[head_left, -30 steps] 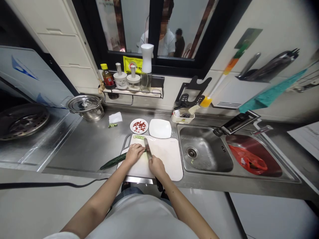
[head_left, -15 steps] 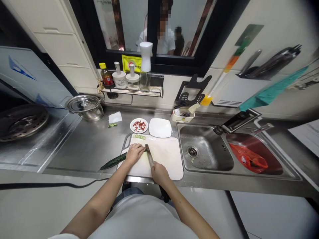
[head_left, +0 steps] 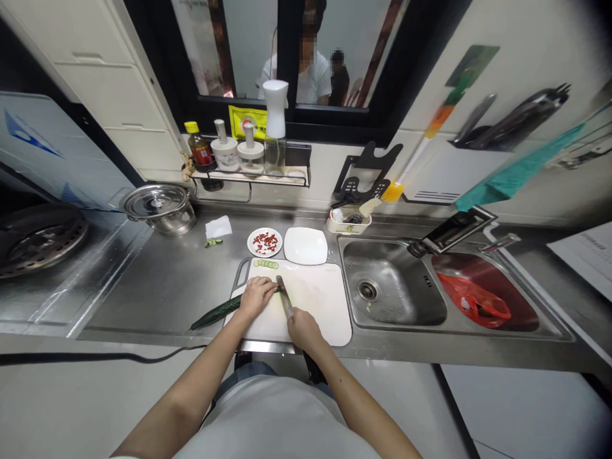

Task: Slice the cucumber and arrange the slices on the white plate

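My left hand (head_left: 257, 295) is closed over a dark green cucumber (head_left: 217, 313), whose long end sticks out to the left past the cutting board's edge. In my right hand (head_left: 303, 327) is the handle of a knife (head_left: 285, 298), its blade pointing away from me beside the cut end of the cucumber. Both hands are over the white cutting board (head_left: 322, 306). A row of thin cucumber slices (head_left: 266, 264) lies overlapping near the board's far left corner. Behind the board stand a plate of chopped red pieces (head_left: 264, 243) and a white square plate (head_left: 305, 246).
At right is a double sink (head_left: 396, 312) with a tap (head_left: 452, 231) and a red plastic bag (head_left: 478, 305). A lidded steel pot (head_left: 165, 213) stands back left, near a white tissue (head_left: 218, 226) and green scraps (head_left: 213, 243). A seasoning shelf (head_left: 253, 178) hangs behind.
The whole view has shifted slightly. My hands stay in nearly the same place on the board, with the knife still at the cucumber's cut end.
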A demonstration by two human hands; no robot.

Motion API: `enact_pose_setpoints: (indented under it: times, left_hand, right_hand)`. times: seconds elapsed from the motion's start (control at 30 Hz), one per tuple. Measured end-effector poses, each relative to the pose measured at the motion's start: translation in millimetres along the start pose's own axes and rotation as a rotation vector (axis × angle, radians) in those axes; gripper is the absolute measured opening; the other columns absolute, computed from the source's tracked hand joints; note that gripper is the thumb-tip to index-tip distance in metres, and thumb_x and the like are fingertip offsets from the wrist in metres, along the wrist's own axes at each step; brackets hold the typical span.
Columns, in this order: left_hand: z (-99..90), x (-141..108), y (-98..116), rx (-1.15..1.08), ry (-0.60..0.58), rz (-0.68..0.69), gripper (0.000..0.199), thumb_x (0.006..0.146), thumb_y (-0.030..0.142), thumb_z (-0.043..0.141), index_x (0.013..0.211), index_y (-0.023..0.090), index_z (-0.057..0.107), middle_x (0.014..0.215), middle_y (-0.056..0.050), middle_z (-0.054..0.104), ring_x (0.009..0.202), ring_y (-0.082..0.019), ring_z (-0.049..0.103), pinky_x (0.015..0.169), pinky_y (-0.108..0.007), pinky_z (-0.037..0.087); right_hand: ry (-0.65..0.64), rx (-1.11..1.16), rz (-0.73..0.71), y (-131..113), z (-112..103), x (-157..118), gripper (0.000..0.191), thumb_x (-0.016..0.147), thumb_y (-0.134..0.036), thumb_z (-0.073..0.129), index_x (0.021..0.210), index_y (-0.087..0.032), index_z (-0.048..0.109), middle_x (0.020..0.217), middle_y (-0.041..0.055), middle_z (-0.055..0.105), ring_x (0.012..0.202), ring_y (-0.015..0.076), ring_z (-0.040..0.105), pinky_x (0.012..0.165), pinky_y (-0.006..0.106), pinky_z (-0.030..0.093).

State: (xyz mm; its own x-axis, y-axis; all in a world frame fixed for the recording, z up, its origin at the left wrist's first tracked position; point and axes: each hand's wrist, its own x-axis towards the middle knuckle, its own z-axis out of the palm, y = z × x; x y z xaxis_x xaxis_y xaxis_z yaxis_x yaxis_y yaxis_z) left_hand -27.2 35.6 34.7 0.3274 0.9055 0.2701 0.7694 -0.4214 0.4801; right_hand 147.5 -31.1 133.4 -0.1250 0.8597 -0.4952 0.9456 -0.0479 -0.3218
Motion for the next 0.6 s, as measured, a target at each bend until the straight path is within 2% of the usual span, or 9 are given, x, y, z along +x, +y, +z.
enact_pose_setpoints:
  times: [0.23,0.6]
  left_hand:
    - [-1.9,0.2,1.3,0.011,-0.002,0.008,0.023,0.092,0.034,0.049,0.099,0.025,0.070,0.093,-0.004,0.065,0.089,-0.018,0.054,0.083,-0.034,0.040]
    - [0.4,-0.4,0.2,0.012,-0.003,0.000,0.024,0.093,0.035,0.049,0.098,0.026,0.070,0.093,-0.004,0.065,0.089,-0.018,0.054,0.082,-0.034,0.040]
  right_hand:
    - [-0.017,0.002,0.032,-7.1,-3.8,5.6,0.034,0.089,-0.012,0.037,0.110,-0.009,0.063,0.107,0.0175,0.068,0.100,0.0228,0.063,0.078,0.027,0.043]
    - [-0.019,-0.005,0.018,-3.1,0.1,1.9,0.034,0.089,-0.012,0.036,0.111,-0.008,0.062,0.106,0.0181,0.068,0.101,0.0234,0.063,0.079,0.027,0.044]
